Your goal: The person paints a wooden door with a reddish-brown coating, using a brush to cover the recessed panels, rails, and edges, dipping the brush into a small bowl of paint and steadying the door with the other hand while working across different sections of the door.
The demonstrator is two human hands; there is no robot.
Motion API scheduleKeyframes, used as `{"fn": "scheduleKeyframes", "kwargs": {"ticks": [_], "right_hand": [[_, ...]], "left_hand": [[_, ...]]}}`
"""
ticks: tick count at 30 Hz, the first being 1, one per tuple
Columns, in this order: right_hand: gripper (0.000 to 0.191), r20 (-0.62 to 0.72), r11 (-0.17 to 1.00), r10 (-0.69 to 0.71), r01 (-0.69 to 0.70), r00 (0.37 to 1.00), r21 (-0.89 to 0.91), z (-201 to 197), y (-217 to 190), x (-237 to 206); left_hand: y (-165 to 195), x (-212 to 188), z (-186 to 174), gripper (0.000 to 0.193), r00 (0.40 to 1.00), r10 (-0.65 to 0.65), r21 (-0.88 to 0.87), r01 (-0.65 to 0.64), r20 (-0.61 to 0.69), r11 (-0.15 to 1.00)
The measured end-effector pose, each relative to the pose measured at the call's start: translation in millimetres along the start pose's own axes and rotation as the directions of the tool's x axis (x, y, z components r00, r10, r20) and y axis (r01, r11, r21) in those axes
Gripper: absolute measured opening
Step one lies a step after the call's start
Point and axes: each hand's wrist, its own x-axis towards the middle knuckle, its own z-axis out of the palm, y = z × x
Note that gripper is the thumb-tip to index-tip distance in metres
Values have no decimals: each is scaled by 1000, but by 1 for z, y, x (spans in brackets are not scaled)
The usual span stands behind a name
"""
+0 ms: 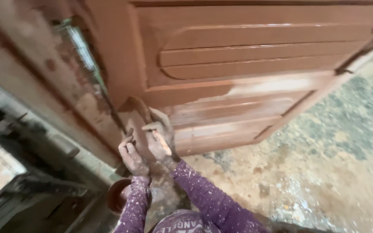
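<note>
- The brush (140,107) lies against the lower left corner of the brown panelled door (255,64).
- My right hand (160,138) is closed around the brush handle.
- My left hand (131,156) rests loosely curled, empty, beside the door's edge.
- A paint bowl (118,195) sits on the speckled floor (324,172) under my left sleeve.

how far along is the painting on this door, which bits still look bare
The upper panel of the door looks evenly coated and glossy. The right hand holds a brush against the lower left corner, with the left hand beside it. Pale, streaky patches remain on the lower panel. A paint bowl sits on the floor below.
</note>
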Motion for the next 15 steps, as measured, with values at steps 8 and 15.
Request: {"fn": "scheduleKeyframes", "kwargs": {"ticks": [8,15], "right_hand": [[22,-251,918,-150,40,956,-394,-113,56,17],[22,-371,928,-104,-44,923,-371,-183,57,12]], "left_hand": [[-9,-32,60,26,975,72,-104,-51,209,993],[-7,-76,91,27,951,39,-22,-34,307,999]]}}
